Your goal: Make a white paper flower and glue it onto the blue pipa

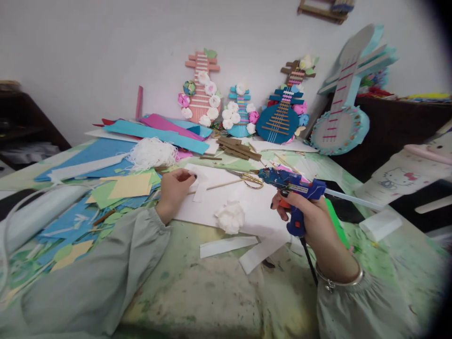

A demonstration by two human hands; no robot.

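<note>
My right hand (309, 219) is wrapped round the handle of a blue hot glue gun (293, 183), its nozzle pointing left and a white glue stick (353, 198) protruding from its back. At the left edge of a white sheet (197, 214), my left hand (175, 192) pinches a small piece of white paper (201, 188) between thumb and fingers. A thin wooden stick (224, 184) lies beside it, pointing right. Gold-handled scissors (252, 180) rest under the gun's nozzle. In front of them sits a white paper flower (230, 216), with white paper strips (229, 246) nearer me.
Paper scraps (130, 186), a tangle of white string (152, 154) and coloured sheets (155, 134) cover the left side. Brown strips (238, 148) lie behind. Flower-decorated model instruments (280, 117) lean against the wall. A white cup (399, 172) stands right; the gun's black cord (309, 261) hangs down.
</note>
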